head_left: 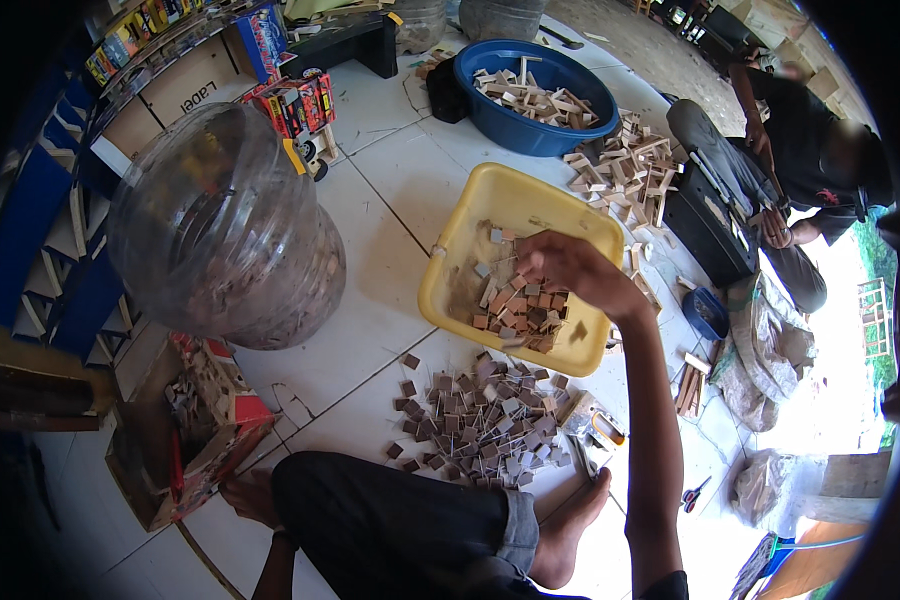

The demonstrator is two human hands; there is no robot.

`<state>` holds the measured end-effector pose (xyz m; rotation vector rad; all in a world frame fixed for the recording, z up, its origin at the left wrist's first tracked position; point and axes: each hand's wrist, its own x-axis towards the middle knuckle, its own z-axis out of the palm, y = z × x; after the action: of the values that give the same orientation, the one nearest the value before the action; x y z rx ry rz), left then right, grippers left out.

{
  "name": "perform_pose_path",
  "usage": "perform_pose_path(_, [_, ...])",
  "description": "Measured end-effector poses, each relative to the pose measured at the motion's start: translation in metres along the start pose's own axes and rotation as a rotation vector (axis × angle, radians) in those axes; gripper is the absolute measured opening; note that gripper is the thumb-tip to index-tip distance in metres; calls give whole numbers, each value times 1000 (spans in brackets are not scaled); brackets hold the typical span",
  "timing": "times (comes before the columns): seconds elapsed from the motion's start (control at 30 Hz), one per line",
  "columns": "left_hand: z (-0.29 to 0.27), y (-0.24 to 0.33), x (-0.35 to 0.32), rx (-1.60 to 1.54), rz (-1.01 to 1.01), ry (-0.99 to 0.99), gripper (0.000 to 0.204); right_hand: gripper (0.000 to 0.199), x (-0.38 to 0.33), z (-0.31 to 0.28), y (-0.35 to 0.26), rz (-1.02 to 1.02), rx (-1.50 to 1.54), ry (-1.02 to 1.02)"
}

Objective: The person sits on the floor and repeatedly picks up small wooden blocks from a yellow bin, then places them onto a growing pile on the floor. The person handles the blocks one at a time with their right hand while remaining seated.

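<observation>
My right hand is over a yellow plastic basin, its fingers slightly bent and apart, with nothing visible in them. Small square wooden pieces, brown and grey, lie in the basin below it. A few look smeared by motion. On the tiles between the basin and my leg spreads a pile of similar dark squares, with thin pale pins or sticks among them. My left hand is low, beside my knee and a torn red-and-brown cardboard box; its fingers are mostly hidden.
A large clear plastic jug stands left of the basin. Beyond are a blue tub of wooden pieces, a wood heap and a red toy truck. A co-worker sits at right. Scissors lie on the floor.
</observation>
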<state>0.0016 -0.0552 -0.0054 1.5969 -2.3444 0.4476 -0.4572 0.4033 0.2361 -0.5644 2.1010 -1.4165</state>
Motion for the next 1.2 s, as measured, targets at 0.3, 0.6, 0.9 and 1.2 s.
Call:
perform_pose_path(0.3, [-23,13,4,-70,-28,-27,60,34,49,18,113,111,-955,555])
perform_pose_path(0.6, [-20,15,3,-22,-30,-28,59,33,55,-19,114,-39,-661,570])
perform_pose_path(0.9, [-24,16,2,-5,-18,-37,64,49,68,21,88,-284,-906,253])
perform_pose_path(1.2, [-13,7,0,-26,-17,-32,65,39,61,5,71,-26,-963,141])
